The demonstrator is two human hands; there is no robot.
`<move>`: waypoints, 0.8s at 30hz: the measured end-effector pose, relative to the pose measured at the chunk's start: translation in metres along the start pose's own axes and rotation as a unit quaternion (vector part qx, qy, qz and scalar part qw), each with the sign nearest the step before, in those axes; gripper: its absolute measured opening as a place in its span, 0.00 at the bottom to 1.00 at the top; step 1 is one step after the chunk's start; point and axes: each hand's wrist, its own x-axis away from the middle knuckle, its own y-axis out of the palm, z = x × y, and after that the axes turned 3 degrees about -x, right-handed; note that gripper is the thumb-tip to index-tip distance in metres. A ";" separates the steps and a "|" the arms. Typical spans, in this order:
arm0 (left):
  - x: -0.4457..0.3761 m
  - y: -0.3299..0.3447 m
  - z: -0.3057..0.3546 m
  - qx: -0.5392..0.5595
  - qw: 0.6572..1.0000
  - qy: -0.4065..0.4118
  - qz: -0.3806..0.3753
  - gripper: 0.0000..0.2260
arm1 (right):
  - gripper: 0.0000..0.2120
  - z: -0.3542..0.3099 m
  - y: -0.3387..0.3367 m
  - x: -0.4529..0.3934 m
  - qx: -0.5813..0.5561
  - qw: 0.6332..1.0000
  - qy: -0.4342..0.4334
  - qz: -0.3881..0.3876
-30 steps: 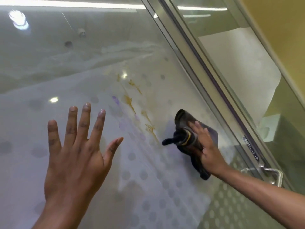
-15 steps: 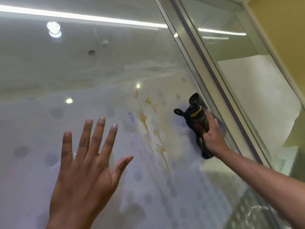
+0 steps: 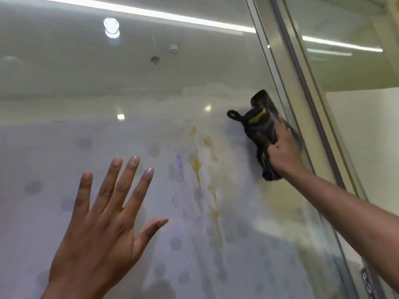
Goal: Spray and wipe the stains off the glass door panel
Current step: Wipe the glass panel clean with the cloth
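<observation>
a: entry, wiping step. where is the cloth (image 3: pixel 262 134)?

b: dark cloth, bunched, with a yellow strip and a small loop sticking out to the left. the right hand (image 3: pixel 282 151) grips it, fingers curled round the bundle, and pushes it against the glass door panel (image 3: pixel 133 108) just beside the metal frame (image 3: pixel 287 87).

a: why so high and so near the frame?

b: my reading: the stroke begins at the upper right edge of the dirty zone, so the cloth can be drawn across or down through the marks rather than smearing them outward.

a: stains?

b: yellow-brown streaks (image 3: pixel 197 167) run down the panel left of the cloth, apart from it. a fainter purple smear (image 3: pixel 179 161) sits just to their left. none wiped yet, by the look. the glass around them looks hazy; sprayed or frosted, cannot tell.

a: left hand (image 3: pixel 103 225)?

b: empty, fingers spread wide, palm toward the glass, lower left and well clear of the streaks. likely a brace for balance or to steady the door; whether it touches the glass i cannot tell.

a: spray bottle?

b: not in view.
</observation>
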 end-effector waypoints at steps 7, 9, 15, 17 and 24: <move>-0.001 -0.001 0.001 -0.006 1.000 -0.013 -0.010 0.39 | 0.32 -0.084 0.057 0.016 -0.012 0.988 -0.150 -0.041; -0.001 -0.003 0.002 -0.010 1.000 -0.015 -0.015 0.39 | 0.35 -0.079 0.056 0.042 0.043 0.943 -0.289 -0.160; -0.001 -0.003 0.003 -0.011 0.999 -0.030 -0.016 0.39 | 0.29 -0.076 0.025 -0.059 0.056 0.933 -0.306 -0.181; -0.001 -0.001 0.003 -0.003 0.999 -0.037 -0.009 0.40 | 0.26 -0.096 0.042 -0.068 0.038 0.946 -0.283 -0.151; 0.000 -0.003 0.001 0.020 0.997 -0.071 -0.005 0.43 | 0.27 -0.083 0.055 0.058 0.050 0.874 -0.422 -0.237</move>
